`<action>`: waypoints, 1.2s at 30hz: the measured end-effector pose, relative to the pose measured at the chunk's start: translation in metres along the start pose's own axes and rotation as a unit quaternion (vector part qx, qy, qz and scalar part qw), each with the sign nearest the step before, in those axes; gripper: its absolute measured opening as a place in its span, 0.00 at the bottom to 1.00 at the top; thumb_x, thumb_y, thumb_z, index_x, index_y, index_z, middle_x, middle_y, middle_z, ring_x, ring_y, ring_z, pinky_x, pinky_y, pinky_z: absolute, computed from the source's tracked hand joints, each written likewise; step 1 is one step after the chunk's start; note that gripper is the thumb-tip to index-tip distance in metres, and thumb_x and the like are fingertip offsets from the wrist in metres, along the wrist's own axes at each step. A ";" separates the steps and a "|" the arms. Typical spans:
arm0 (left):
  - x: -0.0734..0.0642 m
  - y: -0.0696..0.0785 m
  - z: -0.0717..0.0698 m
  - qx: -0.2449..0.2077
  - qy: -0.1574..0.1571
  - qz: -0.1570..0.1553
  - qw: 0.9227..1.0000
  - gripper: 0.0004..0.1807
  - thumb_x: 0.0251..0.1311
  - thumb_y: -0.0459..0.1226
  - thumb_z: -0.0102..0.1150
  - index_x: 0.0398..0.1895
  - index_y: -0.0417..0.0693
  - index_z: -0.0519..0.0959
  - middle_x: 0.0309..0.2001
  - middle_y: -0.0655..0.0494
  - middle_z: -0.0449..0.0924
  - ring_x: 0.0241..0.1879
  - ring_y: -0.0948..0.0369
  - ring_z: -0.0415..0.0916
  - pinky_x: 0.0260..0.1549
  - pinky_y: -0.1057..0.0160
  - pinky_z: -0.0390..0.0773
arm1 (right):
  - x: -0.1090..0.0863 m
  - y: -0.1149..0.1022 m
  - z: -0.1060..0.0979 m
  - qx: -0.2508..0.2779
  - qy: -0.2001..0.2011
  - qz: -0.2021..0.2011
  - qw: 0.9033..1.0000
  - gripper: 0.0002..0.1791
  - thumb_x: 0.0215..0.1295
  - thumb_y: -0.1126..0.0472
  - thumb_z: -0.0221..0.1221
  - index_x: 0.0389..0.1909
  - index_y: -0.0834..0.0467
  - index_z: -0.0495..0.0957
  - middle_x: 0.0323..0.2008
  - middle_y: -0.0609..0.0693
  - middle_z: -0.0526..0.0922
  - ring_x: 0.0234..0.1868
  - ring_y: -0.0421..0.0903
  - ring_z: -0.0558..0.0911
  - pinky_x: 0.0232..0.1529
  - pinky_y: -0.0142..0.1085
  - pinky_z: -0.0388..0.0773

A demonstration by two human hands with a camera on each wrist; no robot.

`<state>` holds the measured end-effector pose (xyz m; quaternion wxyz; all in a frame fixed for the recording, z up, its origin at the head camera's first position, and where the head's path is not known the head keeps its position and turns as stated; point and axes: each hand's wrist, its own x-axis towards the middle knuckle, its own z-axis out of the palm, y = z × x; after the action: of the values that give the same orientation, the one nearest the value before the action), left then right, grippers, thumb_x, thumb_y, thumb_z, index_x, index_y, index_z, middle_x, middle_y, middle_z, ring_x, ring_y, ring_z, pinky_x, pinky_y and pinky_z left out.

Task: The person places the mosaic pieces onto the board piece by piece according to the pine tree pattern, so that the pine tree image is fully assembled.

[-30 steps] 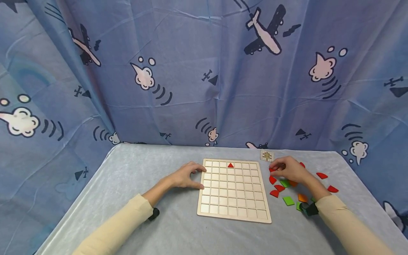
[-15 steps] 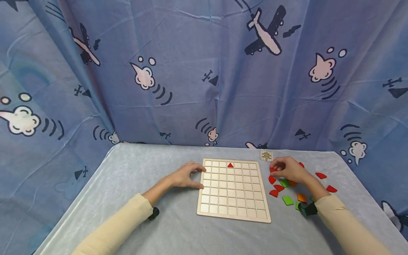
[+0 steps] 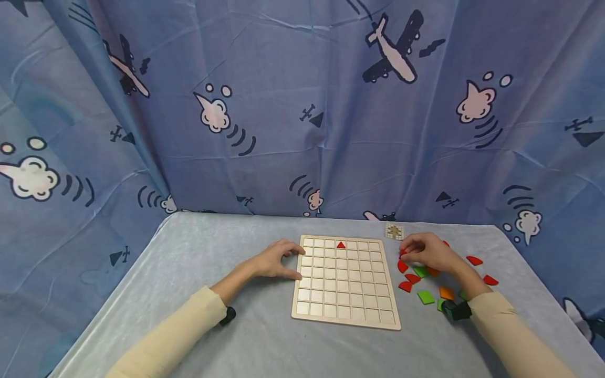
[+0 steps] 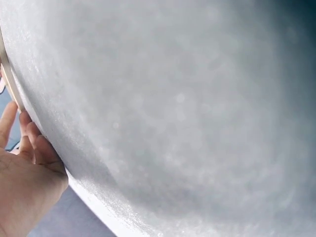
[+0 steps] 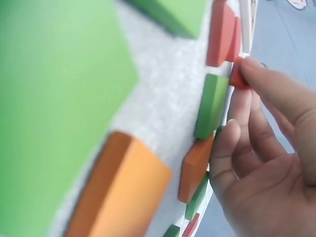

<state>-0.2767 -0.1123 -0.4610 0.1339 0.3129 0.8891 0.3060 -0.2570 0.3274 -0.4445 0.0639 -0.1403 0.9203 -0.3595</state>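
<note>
A square wooden grid board [image 3: 347,321] lies flat on the table, and a red triangle [image 3: 341,245] sits in one cell of its far row. My left hand [image 3: 274,261] rests at the board's left edge, thumb and fingers spread apart and touching the rim. Right of the board, my right hand [image 3: 431,252] pinches a red piece [image 5: 238,74] between thumb and fingers, low over the table. The piece's full outline is hidden by the fingers. Beside that hand lie more red pieces [image 3: 405,286], some with a curved side.
Green diamond-shaped pieces [image 3: 426,297] and orange pieces [image 3: 446,293] lie under and near the right wrist. Further right are red curved pieces [image 3: 475,260]. A small patterned card [image 3: 394,231] lies behind the board's far right corner. A printed curtain [image 3: 264,105] hangs behind the table.
Both hands stay almost where they were, the left at the board's edge and the right at the red piece. The view shifts very slightly.
</note>
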 end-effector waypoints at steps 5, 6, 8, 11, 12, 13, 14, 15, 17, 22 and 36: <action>0.000 0.001 0.000 -0.002 -0.001 -0.003 1.000 0.34 0.50 0.48 0.76 0.61 0.55 0.75 0.57 0.52 0.73 0.56 0.54 0.73 0.60 0.53 0.73 | -0.002 -0.001 -0.002 0.023 0.001 0.017 1.000 0.14 0.60 0.60 0.68 0.44 0.62 0.82 0.38 0.56 0.86 0.36 0.38 0.81 0.36 0.29 0.80; 0.000 0.002 0.000 -0.002 -0.001 -0.003 1.000 0.34 0.50 0.48 0.76 0.61 0.55 0.75 0.57 0.52 0.73 0.56 0.54 0.73 0.60 0.53 0.73 | -0.002 -0.001 -0.002 0.027 0.002 0.012 1.000 0.14 0.61 0.60 0.67 0.45 0.63 0.82 0.39 0.56 0.85 0.35 0.39 0.81 0.35 0.30 0.80; 0.000 0.002 0.000 -0.002 -0.001 -0.004 1.000 0.34 0.50 0.48 0.76 0.61 0.55 0.75 0.57 0.52 0.73 0.56 0.54 0.73 0.60 0.53 0.73 | -0.002 -0.002 -0.002 0.034 0.004 0.004 0.999 0.14 0.62 0.60 0.66 0.45 0.63 0.81 0.39 0.57 0.85 0.35 0.39 0.80 0.35 0.30 0.80; 0.000 0.002 -0.001 -0.002 -0.001 -0.005 1.000 0.34 0.50 0.47 0.76 0.61 0.55 0.75 0.57 0.52 0.73 0.55 0.54 0.73 0.60 0.53 0.73 | -0.003 -0.006 -0.002 0.037 0.010 -0.009 0.999 0.14 0.64 0.58 0.66 0.46 0.62 0.82 0.39 0.55 0.86 0.35 0.39 0.81 0.38 0.29 0.80; 0.000 0.002 -0.001 -0.002 -0.001 -0.005 1.000 0.34 0.50 0.47 0.76 0.61 0.55 0.74 0.57 0.52 0.73 0.55 0.54 0.73 0.60 0.53 0.73 | -0.003 -0.007 -0.001 0.037 0.012 -0.015 0.999 0.14 0.64 0.57 0.65 0.45 0.61 0.82 0.39 0.55 0.86 0.36 0.39 0.81 0.39 0.28 0.79; 0.000 0.002 -0.001 -0.003 -0.001 -0.004 1.000 0.34 0.50 0.47 0.76 0.61 0.54 0.75 0.57 0.52 0.73 0.55 0.54 0.73 0.60 0.53 0.73 | -0.003 -0.008 -0.001 0.036 0.013 -0.021 0.999 0.14 0.64 0.57 0.65 0.45 0.61 0.82 0.39 0.54 0.86 0.37 0.39 0.81 0.41 0.27 0.79; 0.000 0.002 -0.001 -0.003 -0.001 -0.004 1.000 0.34 0.50 0.47 0.76 0.61 0.54 0.75 0.57 0.52 0.73 0.56 0.54 0.73 0.60 0.53 0.73 | -0.003 -0.010 0.000 0.040 0.015 -0.028 0.999 0.13 0.64 0.57 0.65 0.45 0.60 0.82 0.39 0.54 0.86 0.38 0.39 0.81 0.42 0.26 0.79; 0.000 0.002 -0.001 -0.003 0.000 -0.004 1.000 0.34 0.50 0.47 0.76 0.61 0.54 0.75 0.57 0.52 0.73 0.56 0.54 0.73 0.60 0.53 0.73 | -0.003 -0.012 0.000 0.044 0.016 -0.035 0.998 0.13 0.65 0.57 0.65 0.45 0.60 0.82 0.40 0.54 0.86 0.39 0.39 0.81 0.43 0.25 0.79; 0.000 0.003 -0.001 -0.002 0.000 -0.005 1.000 0.34 0.49 0.47 0.76 0.61 0.54 0.75 0.57 0.52 0.73 0.55 0.54 0.73 0.60 0.53 0.73 | -0.003 -0.014 0.002 0.051 0.018 -0.046 0.997 0.12 0.65 0.57 0.65 0.44 0.61 0.82 0.40 0.54 0.85 0.40 0.39 0.81 0.44 0.25 0.80; 0.000 0.003 -0.001 0.003 -0.002 -0.008 1.000 0.34 0.50 0.48 0.76 0.61 0.56 0.75 0.57 0.53 0.73 0.55 0.54 0.73 0.59 0.53 0.73 | -0.002 -0.016 0.005 0.065 0.023 -0.058 0.996 0.14 0.65 0.58 0.64 0.46 0.63 0.82 0.42 0.55 0.85 0.40 0.37 0.81 0.43 0.26 0.81; -0.001 0.003 -0.001 -0.001 -0.006 -0.015 1.000 0.34 0.51 0.49 0.75 0.62 0.57 0.74 0.58 0.54 0.72 0.56 0.55 0.72 0.60 0.52 0.72 | 0.016 -0.029 0.015 0.093 -0.002 -0.017 0.996 0.15 0.63 0.55 0.67 0.46 0.58 0.81 0.45 0.57 0.84 0.42 0.42 0.83 0.40 0.31 0.83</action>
<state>-0.2748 -0.1120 -0.4580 0.1444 0.3015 0.8924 0.3032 -0.2624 0.2928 -0.4358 0.0720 -0.1498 0.8804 -0.4442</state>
